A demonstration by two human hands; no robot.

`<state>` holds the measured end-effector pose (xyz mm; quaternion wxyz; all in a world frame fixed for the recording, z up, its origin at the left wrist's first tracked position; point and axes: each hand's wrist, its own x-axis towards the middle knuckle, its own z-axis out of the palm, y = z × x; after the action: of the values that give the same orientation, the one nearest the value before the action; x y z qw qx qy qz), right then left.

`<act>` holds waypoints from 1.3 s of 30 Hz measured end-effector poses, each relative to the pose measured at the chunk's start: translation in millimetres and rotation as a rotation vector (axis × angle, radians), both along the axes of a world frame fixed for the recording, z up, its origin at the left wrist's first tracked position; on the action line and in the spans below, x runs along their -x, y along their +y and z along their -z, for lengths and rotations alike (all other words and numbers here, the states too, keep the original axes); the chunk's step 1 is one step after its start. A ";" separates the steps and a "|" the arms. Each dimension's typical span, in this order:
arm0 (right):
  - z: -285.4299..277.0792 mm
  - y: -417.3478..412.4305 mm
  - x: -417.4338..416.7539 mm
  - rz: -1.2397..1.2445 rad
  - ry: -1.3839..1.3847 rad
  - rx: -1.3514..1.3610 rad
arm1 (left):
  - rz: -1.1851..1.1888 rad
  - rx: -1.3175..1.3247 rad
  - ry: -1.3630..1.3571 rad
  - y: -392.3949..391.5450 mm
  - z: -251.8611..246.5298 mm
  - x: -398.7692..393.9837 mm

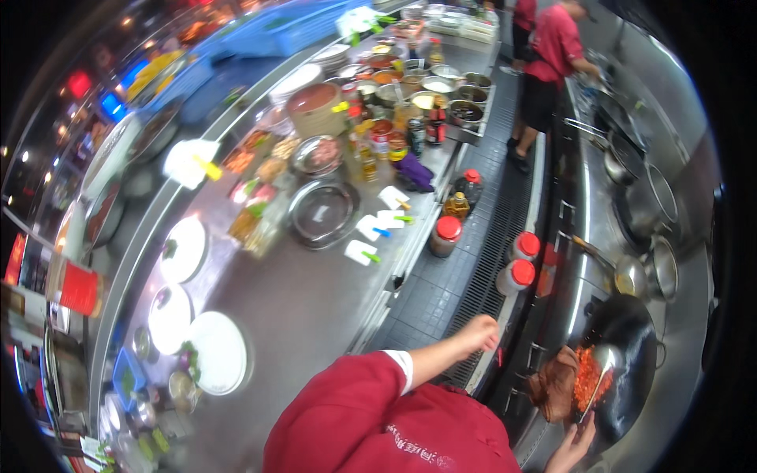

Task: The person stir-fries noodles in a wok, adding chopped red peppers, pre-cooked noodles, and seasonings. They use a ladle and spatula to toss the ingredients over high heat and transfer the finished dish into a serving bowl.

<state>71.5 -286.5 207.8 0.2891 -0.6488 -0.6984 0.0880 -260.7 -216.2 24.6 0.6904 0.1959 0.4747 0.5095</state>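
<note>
My left hand (pixel 482 334) hangs in the air over the aisle beside the stove edge, its fingers curled with nothing visible in them. At the lower right, my right hand (pixel 572 442) grips the handle end of a metal ladle (pixel 607 358). The ladle's bowl rests in a dark wok (pixel 636 378), against a heap of chopped red-orange food (pixel 587 373). A folded brown cloth (pixel 555 384) lies over the wok's near rim, between my two hands.
Along the stove stand another ladle (pixel 630 277), a metal bowl (pixel 662 269) and a pan (pixel 647 198). Red-lidded jars (pixel 514 277) line the stove's base. Behind runs a steel counter (pixel 284 331) with white plates (pixel 219 353) and sauce pots. A co-worker (pixel 547 65) stands farther along.
</note>
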 end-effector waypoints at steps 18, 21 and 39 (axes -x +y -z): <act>39.4 -77.2 265.1 -0.530 0.152 0.606 | -1.464 0.303 0.151 -292.2 84.0 546.8; 29.5 -84.9 281.6 -0.483 0.107 0.664 | -1.496 0.300 0.232 -290.6 94.2 559.3; 32.1 -87.3 286.5 -0.461 0.107 0.706 | -1.309 -0.125 0.370 -278.1 -61.3 581.3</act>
<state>-215.0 -373.8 175.7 0.0578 -0.5292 -0.7363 0.4176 -842.0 -494.2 85.9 0.1349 -0.0080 0.5755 0.8066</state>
